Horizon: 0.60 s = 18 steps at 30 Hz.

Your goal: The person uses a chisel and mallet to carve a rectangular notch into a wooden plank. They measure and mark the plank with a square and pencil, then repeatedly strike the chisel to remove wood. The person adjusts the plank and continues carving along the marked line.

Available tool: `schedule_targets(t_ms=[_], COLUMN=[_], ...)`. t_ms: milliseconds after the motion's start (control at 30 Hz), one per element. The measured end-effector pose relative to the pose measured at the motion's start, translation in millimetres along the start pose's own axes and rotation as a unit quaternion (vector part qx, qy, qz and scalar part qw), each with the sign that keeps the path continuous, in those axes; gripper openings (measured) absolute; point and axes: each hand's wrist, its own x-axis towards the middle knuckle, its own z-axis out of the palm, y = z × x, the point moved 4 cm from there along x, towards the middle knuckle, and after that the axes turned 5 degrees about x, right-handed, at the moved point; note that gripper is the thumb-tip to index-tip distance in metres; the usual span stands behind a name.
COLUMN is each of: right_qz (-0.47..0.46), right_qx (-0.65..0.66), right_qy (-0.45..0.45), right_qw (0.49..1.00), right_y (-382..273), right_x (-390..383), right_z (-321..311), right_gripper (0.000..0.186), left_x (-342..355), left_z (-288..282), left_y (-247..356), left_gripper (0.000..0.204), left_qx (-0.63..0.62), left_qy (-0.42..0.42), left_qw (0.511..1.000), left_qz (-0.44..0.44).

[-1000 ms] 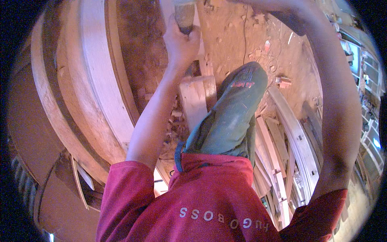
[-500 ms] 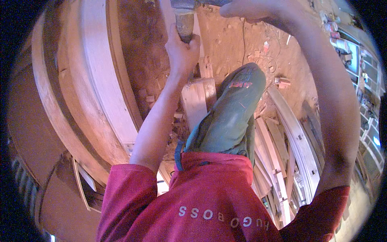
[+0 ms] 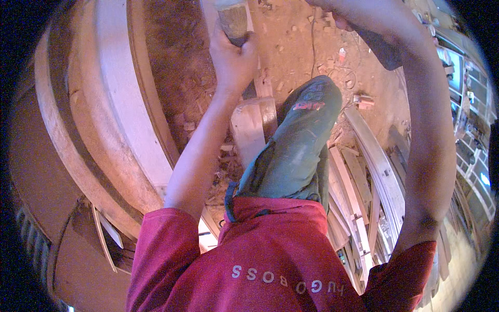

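Item: wooden-handled tool (image 3: pixel 232 21), upper centre of the frame, its top cut off by the picture edge, so its kind cannot be told (handle or block, brown, blunt-sided). Held upright in the left hand (image 3: pixel 232 60), fingers (image 3: pixel 249 44) wrapped tight round its lower part, wrist below it, forearm running down to the red shirt sleeve.

Right hand (image 3: pixel 332 13): at the top edge, right of centre, mostly out of frame; whether its fingers are closed on anything cannot be told. The right arm arcs down the right side of the frame.

Beneath the tool: a narrow pale timber strip (image 3: pixel 255 52) running up the frame, and a curved wooden block (image 3: pixel 252 127) just below the left wrist, beside the raised knee in green trousers (image 3: pixel 296 151).

Handling, by judgement: the tool looks stiff, solid and moderately heavy for its size; dry wood, not slippery, unlikely to break. Best taken low on the shaft, as now, with a full wrap of the hand.

Surroundings: large curved laminated wooden frame (image 3: pixel 112 119) sweeping down the left half of the frame; earthen floor (image 3: pixel 291 47) strewn with chips and offcuts, upper centre; stacked curved mouldings (image 3: pixel 377 171) at right; a thin cable (image 3: pixel 313 36) on the floor near the top.
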Motion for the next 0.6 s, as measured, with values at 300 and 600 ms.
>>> schedule_targets(t_ms=[300,600], right_qz=[-0.060,0.001], right_qx=[-0.073,-0.052], right_qy=[0.061,-0.109], right_qw=[0.994,0.993], right_y=[1.3,24.8], right_x=[-13.0,18.8], right_z=[-10.4,-8.4], right_gripper=[0.028,0.025], left_x=[-1.5,-0.8], left_z=[23.0,28.8], left_y=[14.8,6.8], left_gripper=[0.035,0.037], left_qx=[0.014,0.077], left_qy=[-0.011,-0.036], left_qw=[0.999,0.996], left_qz=[0.037,0.002])
